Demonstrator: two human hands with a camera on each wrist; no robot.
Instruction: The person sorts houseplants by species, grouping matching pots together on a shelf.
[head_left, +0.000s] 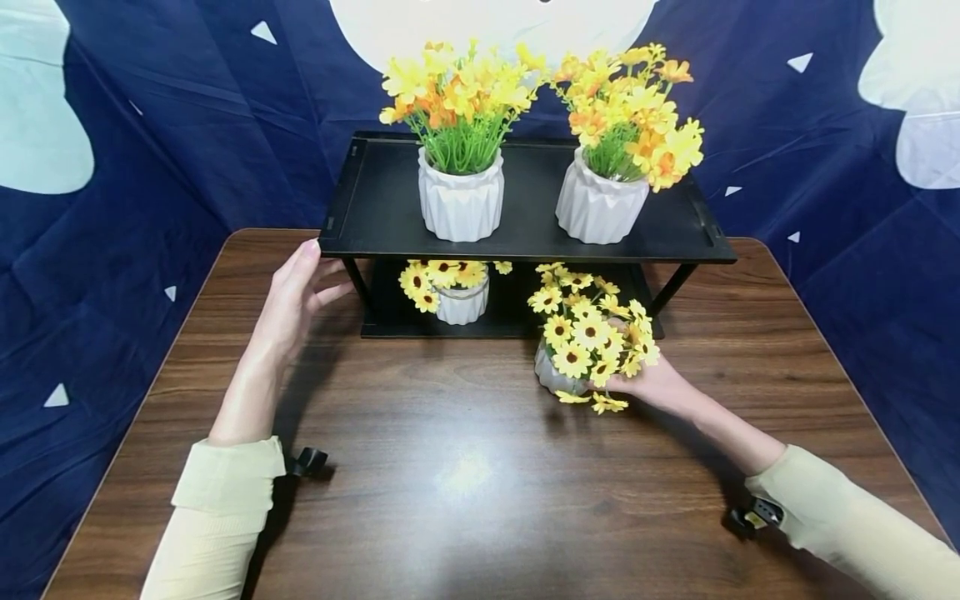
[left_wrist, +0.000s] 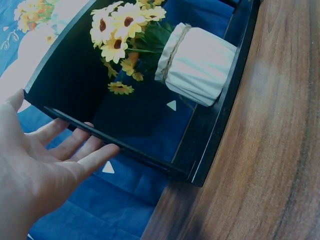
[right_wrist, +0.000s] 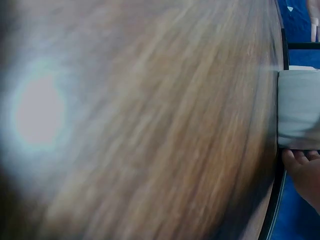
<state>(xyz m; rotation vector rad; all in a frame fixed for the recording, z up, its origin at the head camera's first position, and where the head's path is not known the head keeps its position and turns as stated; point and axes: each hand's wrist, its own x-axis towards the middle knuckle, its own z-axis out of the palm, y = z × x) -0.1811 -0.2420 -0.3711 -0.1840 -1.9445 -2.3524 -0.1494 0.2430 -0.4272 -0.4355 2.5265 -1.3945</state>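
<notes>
A black two-tier shelf (head_left: 532, 204) stands on the wooden table. My left hand (head_left: 294, 292) is at its left end, thumb against the upper tier's front corner; in the left wrist view its fairly straight fingers (left_wrist: 92, 157) touch the side post. My right hand (head_left: 637, 379) grips a white pot (head_left: 555, 375) of yellow daisies (head_left: 590, 332), tilted, in front of the lower tier's right part. Blossoms cover most of that hand. In the right wrist view the held pot (right_wrist: 300, 107) shows at the right edge, fingers beneath it. Another potted daisy (head_left: 462, 304) stands on the lower tier.
Two white pots of orange-yellow flowers, one at left (head_left: 461, 196) and one at right (head_left: 602, 200), stand on the upper tier. Blue cloth (head_left: 225, 100) with white shapes hangs behind the brown table (head_left: 420, 467). Black wrist cameras sit at both cuffs.
</notes>
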